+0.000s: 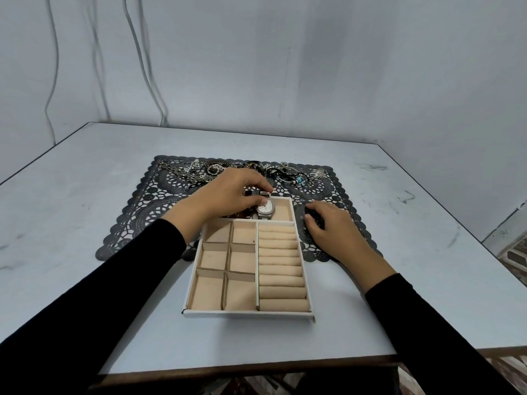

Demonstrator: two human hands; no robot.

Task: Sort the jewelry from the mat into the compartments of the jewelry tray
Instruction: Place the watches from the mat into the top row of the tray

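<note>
A white jewelry tray (301,253) with beige lining sits partly on a black lace mat (159,201). My left hand (228,192) hovers over the tray's long back compartment and pinches the band of a silver watch (265,208) lying there. My right hand (328,226) rests on the mat just right of the tray, fingers loosely bent, holding nothing I can see. A heap of jewelry (199,169) lies along the mat's far edge, with more pieces (296,175) to its right. The small square compartments and the ring rolls (281,269) look bare.
The pale table (85,172) ends at a front edge near me and a right edge close to the mat. A wall with hanging cables (142,67) stands behind the table.
</note>
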